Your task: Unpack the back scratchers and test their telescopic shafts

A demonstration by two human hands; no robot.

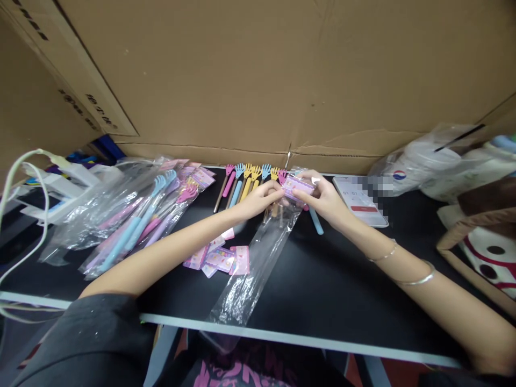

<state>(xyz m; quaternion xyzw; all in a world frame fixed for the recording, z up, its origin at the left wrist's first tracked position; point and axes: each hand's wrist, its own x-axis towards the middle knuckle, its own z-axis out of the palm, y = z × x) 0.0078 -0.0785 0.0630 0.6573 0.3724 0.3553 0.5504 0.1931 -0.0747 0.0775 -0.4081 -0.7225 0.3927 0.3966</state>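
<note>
Between my hands is a small pink-and-purple printed card [297,187] at the mouth of a long clear plastic bag [258,263]. The bag hangs down toward the table's front edge. My left hand [264,196] pinches the bag and card from the left. From the right, my right hand [324,199] grips the card between thumb and fingers. Behind them lies a row of back scratchers [248,174] with pink, blue and yellow hand-shaped ends, partly hidden by my hands. Several loose printed cards [220,258] lie below my left wrist.
Bagged back scratchers [137,226] are piled at the left, near a white cable [47,199]. A phone [358,200] lies right of my hands. Further right are a bagged cup [419,164] and a brown-handled bag [484,242]. Cardboard [258,70] walls the back.
</note>
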